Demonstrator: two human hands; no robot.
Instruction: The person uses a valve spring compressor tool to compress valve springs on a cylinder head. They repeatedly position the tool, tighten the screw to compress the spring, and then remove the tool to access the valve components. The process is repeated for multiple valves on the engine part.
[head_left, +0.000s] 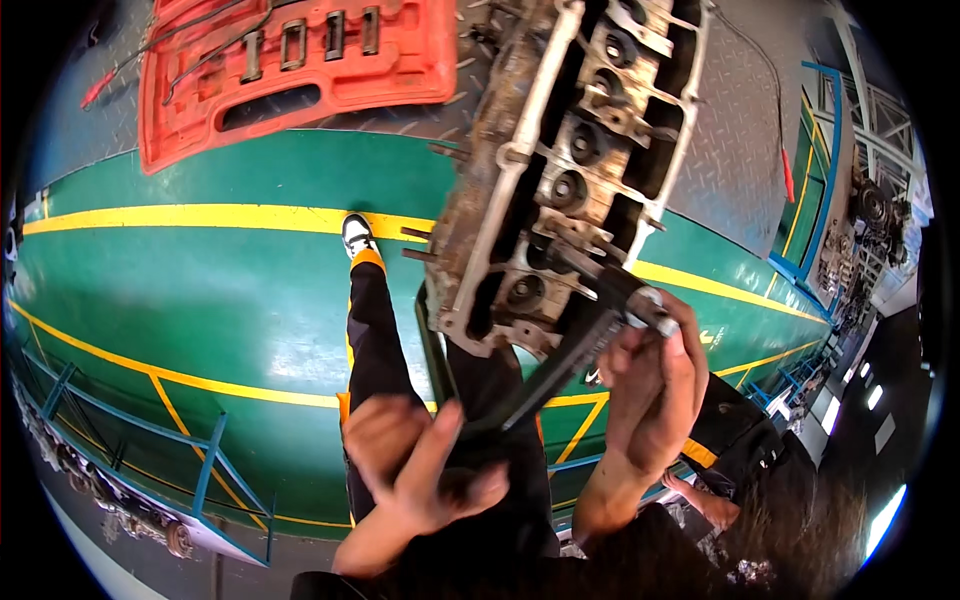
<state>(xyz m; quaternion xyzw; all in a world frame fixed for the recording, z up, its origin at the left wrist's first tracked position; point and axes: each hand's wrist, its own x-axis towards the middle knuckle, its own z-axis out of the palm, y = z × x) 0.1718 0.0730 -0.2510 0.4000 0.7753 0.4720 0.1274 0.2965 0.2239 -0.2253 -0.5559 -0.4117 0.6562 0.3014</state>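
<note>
Black metal C-shaped clamp (560, 370): pinched at silvery screw end (655, 312) between right fingers (682, 355); near left fingers (435, 440), spread, blurred, contact unclear. Apparently positioned at near end of grey-brown metal cylinder head (550, 185); tightness indeterminable. Farther dark round bores (585, 142) unclamped.

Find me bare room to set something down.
The metal plate is bare between the cylinder head and the red-handled tool at right. Crowded: the head's near end, with the right hand and black clamp; upper left, the red case.
</note>
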